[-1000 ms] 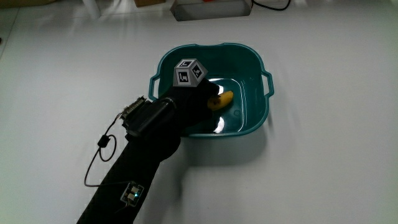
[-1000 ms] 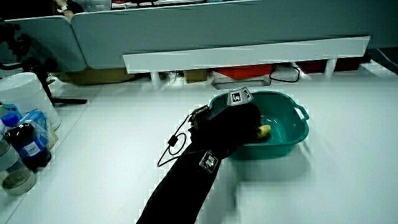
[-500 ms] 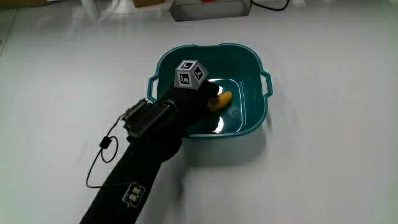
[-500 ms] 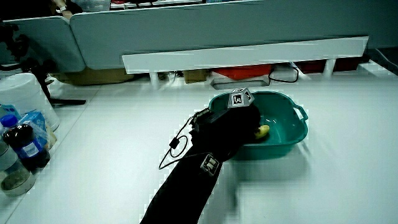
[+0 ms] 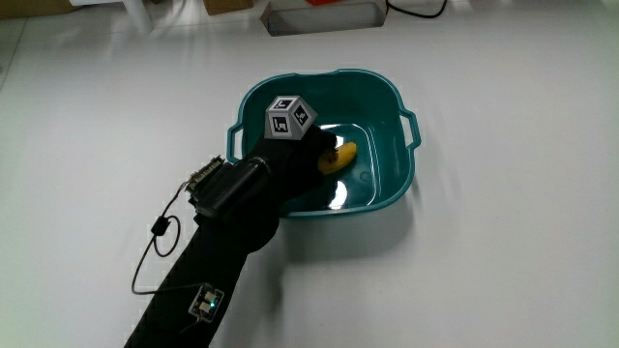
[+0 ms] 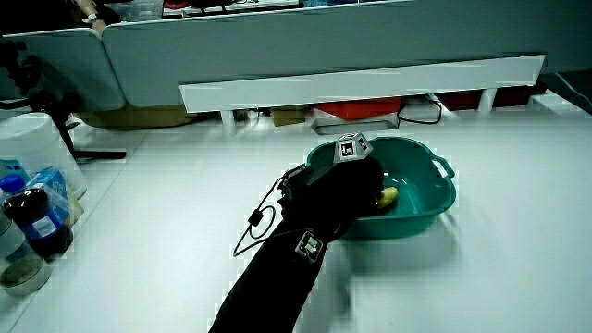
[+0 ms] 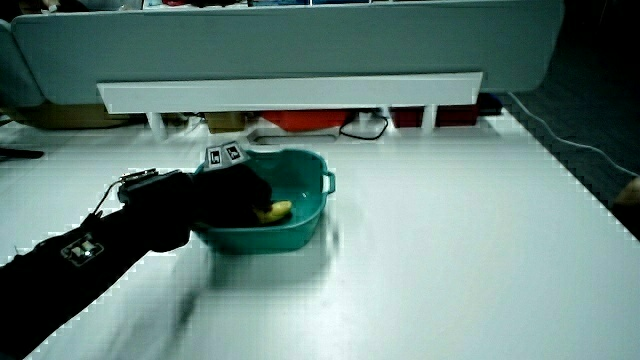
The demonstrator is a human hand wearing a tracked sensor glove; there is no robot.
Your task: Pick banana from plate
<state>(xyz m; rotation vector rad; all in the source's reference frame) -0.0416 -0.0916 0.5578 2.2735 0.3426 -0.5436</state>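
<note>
A yellow banana [image 5: 341,157] lies inside a teal basin [image 5: 387,92] with two small handles, not on a plate. The hand [image 5: 308,159] in its black glove reaches down into the basin, and its fingers close around the banana's nearer end, which they hide. The patterned cube [image 5: 289,116] on the hand's back stands above the basin's rim. In both side views the hand [image 6: 356,180] [image 7: 240,195] covers part of the banana [image 6: 389,195] [image 7: 275,211], which still rests low in the basin [image 6: 435,185] [image 7: 310,160].
A thin black cable [image 5: 155,242] loops on the table beside the forearm. A dark bottle [image 6: 37,217] and a white tub [image 6: 37,148] stand at the table's edge. A low white partition [image 6: 370,79] runs along the table, with a pale box [image 5: 324,12] near it.
</note>
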